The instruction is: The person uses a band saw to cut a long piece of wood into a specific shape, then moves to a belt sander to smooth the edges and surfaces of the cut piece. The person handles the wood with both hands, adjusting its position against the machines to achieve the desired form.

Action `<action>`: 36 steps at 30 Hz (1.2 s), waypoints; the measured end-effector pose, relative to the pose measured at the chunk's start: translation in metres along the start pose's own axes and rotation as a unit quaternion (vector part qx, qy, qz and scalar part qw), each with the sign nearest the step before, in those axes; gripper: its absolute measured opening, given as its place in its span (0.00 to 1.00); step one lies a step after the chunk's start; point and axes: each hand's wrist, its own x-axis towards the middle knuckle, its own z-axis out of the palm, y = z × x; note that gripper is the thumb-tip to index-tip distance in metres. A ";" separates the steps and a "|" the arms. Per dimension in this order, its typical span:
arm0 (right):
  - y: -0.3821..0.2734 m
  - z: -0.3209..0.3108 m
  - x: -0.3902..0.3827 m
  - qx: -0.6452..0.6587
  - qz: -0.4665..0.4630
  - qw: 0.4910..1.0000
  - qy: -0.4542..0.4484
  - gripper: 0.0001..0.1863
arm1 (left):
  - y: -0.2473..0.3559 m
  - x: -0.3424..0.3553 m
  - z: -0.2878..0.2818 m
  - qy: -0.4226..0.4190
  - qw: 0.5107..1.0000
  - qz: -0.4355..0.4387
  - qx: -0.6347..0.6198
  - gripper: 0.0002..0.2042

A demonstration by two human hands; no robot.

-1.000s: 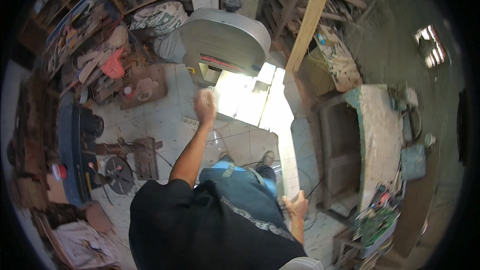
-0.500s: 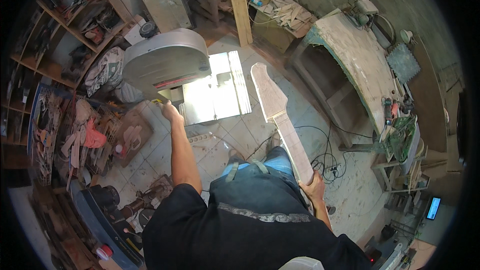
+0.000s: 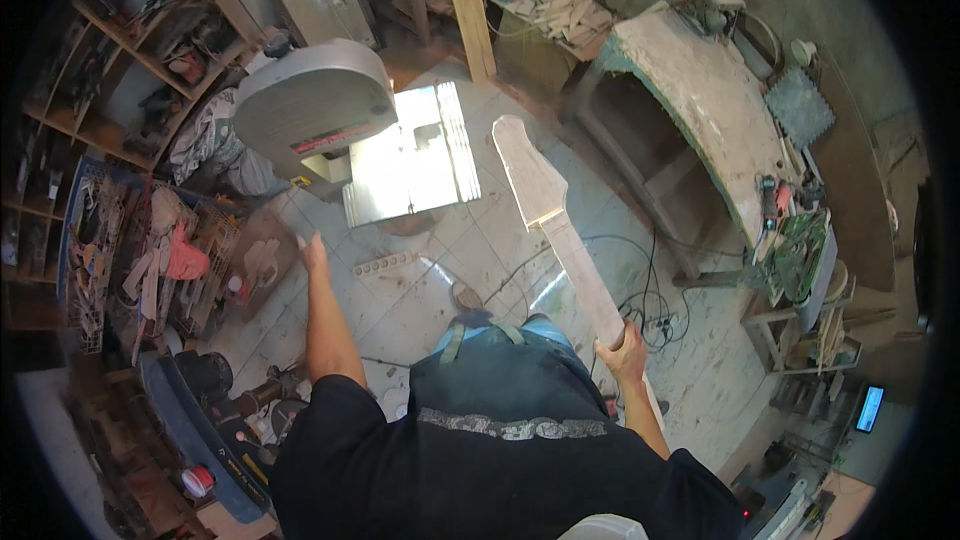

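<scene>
My right hand (image 3: 625,354) is closed round the lower part of a pale wooden guitar neck (image 3: 583,278), which has an uncut-looking paddle headstock pointing away from me. The neck slants up and to the left from my hand, and its lower end passes beside my forearm. My left hand (image 3: 314,249) is stretched out over the floor with nothing in it, its thumb and fingers apart. Ahead of it stands a grey band saw (image 3: 315,105) with a brightly lit metal table (image 3: 420,165). A small yellow part (image 3: 300,181) shows on the saw, beyond my left hand.
Wire baskets of wood scraps (image 3: 185,260) stand at the left, below shelves (image 3: 120,50) of tools. A dusty workbench (image 3: 700,90) curves along the right. Black cables (image 3: 650,290) lie on the tiled floor, and a blue-grey machine (image 3: 195,440) is at lower left.
My left hand has come away from the yellow part of the saw, back toward me and slightly left. My right hand still holds the guitar neck. The whole view has shifted a little.
</scene>
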 end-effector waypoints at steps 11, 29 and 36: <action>0.103 -0.013 -0.108 0.044 0.121 0.990 -0.051 0.34 | -0.234 -0.292 -0.092 -0.288 0.863 -0.068 0.409 0.50; 0.212 0.036 -0.320 0.157 0.428 0.871 -0.184 0.37 | -0.125 -0.339 0.045 -0.379 0.842 0.117 0.367 0.43; 0.221 0.075 -0.350 0.201 0.506 0.808 -0.227 0.36 | -0.117 -0.328 0.042 -0.363 0.818 0.186 0.405 0.39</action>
